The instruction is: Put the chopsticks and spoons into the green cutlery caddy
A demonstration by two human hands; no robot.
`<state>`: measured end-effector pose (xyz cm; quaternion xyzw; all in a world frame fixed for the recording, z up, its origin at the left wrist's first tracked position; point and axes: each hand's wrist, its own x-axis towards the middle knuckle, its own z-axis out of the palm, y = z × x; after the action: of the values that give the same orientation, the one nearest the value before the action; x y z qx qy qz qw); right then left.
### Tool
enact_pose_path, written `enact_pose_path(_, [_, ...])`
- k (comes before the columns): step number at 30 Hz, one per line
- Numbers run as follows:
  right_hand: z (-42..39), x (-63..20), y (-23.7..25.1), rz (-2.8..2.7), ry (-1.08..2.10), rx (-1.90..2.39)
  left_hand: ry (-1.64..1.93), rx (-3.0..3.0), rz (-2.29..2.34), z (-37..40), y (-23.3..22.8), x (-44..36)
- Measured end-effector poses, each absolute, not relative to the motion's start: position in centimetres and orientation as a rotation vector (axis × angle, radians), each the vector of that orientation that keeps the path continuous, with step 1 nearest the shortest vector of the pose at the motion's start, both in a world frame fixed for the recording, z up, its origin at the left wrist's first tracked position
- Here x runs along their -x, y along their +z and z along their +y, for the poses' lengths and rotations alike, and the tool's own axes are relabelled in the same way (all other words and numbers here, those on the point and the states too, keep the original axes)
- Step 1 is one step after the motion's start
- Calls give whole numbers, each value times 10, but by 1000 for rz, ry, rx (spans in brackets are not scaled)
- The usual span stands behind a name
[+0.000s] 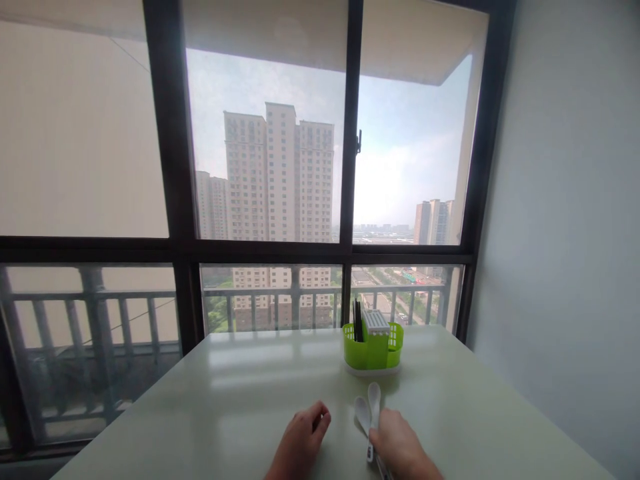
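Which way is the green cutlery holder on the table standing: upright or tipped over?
Upright. The green cutlery holder sits flat on the table, with dark utensils standing in it.

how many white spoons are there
2. Both white spoons lie side by side on the table, handles under the right hand, bowls pointing toward the green caddy. More may be hidden inside it.

Items counted in the head view. Two hands were in view: one left hand (300, 440) and one right hand (400, 447). Two white spoons (369, 410) lay side by side at the right hand. One green cutlery caddy (373, 350) stood on one pale table (225, 400), and carried one white slotted insert (375, 322) and one group of dark utensils (357, 320), their number indistinct. One window handle (359, 141) was visible.
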<state>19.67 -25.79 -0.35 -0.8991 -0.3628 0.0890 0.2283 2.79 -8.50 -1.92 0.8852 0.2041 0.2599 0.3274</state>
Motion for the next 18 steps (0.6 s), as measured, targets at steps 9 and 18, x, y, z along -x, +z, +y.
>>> enact_pose_path(9, [-260,-224,-4,-963,159,2260,683,-2332,503,-90,-15,-26])
enact_pose_path(18, [-216,-164,41,-953,-59,1809,698,-2333,224,-99,-11,-18])
